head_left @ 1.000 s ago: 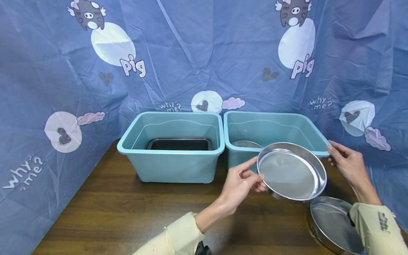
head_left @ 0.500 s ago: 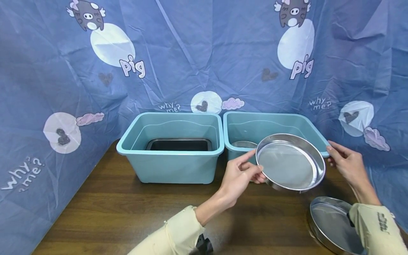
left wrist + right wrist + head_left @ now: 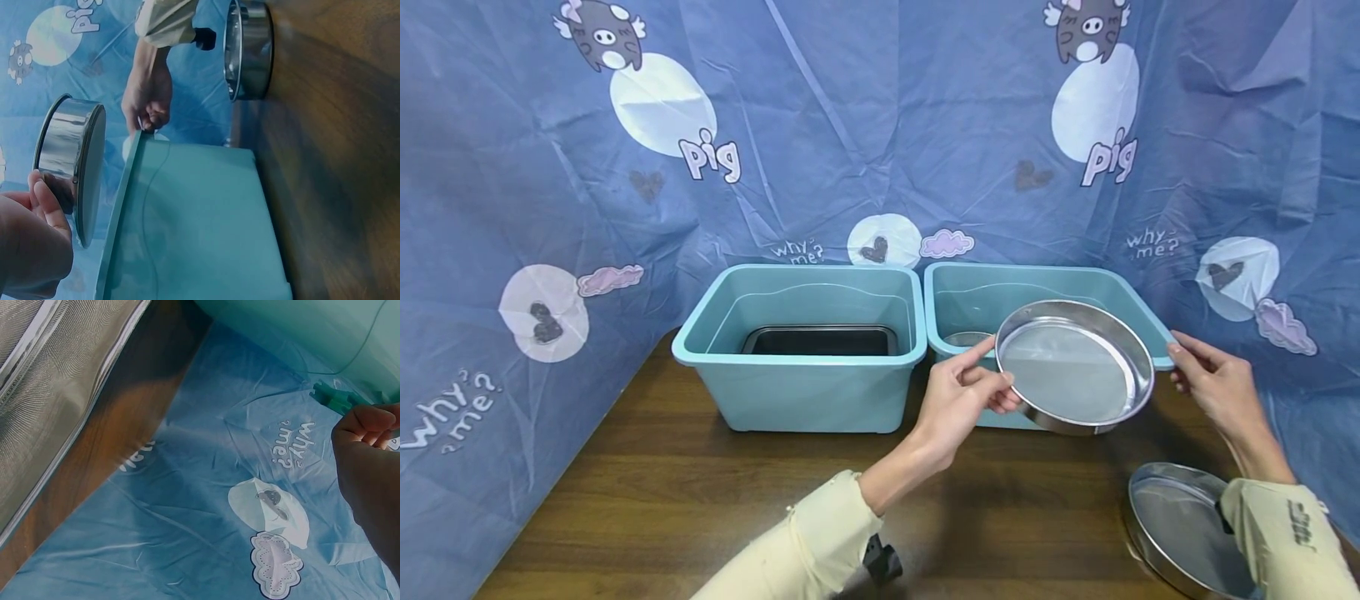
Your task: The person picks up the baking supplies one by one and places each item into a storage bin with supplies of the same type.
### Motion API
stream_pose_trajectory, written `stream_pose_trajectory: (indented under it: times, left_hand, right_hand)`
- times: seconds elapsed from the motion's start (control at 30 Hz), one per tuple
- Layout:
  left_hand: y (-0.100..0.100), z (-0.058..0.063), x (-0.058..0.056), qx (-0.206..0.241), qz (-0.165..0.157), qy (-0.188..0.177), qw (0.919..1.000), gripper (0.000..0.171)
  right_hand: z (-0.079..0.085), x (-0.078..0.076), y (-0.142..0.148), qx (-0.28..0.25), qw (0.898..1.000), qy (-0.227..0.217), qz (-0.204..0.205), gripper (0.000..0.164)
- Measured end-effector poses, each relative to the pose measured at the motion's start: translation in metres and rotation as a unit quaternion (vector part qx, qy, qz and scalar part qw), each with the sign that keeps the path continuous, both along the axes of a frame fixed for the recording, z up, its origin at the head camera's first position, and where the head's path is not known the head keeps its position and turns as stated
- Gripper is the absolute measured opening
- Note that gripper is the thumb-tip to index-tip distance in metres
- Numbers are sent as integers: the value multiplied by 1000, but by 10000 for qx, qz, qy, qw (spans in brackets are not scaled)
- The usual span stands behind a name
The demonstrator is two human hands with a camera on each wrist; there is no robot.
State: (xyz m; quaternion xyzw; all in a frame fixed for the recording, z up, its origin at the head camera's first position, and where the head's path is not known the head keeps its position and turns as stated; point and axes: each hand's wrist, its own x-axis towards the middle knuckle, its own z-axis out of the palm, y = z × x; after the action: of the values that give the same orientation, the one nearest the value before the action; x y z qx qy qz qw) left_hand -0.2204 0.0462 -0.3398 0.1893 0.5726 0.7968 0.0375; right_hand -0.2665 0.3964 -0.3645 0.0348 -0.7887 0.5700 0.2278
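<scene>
My left hand (image 3: 953, 408) pinches the left edge of a round metal sieve (image 3: 1071, 367), thumb on the near rim. The sieve is tilted, held in the air, and overlaps the front rim of the right blue-green bin (image 3: 1026, 268) in the head view. From the left wrist, the held sieve (image 3: 62, 144) shows side-on above the bin's wall (image 3: 200, 219). My right hand (image 3: 1219, 390) grips that bin's front right corner, thumb on top. Another sieve (image 3: 1183, 525) lies on the table by the right forearm. Inside the bin, part of a round metal rim (image 3: 967, 339) shows.
Beside it on the left stands a matching bin (image 3: 812, 396) with a dark rectangular pan (image 3: 823, 340) inside. Both bins sit on a brown wooden table (image 3: 700, 508), with a blue printed cloth (image 3: 820, 125) hanging behind and around.
The left hand has raised the sieve and shifted it slightly left, from in front of the right bin to level with its rim. The right hand stays at the corner.
</scene>
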Motion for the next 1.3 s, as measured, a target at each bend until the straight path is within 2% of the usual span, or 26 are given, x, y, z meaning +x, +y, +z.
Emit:
stream_pose_trajectory:
  times: [0.5, 0.87, 1.3]
  left_hand:
    - [3, 6, -13, 69, 183, -19, 9998, 54]
    - [5, 10, -18, 63, 267, -23, 9996, 55]
    - [10, 12, -25, 45, 425, -125, 9990, 57]
  right_hand:
    - [1, 0, -1, -63, 10000, 32, 59, 35]
    - [0, 0, 0, -185, 9996, 107, 193, 34]
    - [-1, 0, 0, -44, 9999, 105, 103, 31]
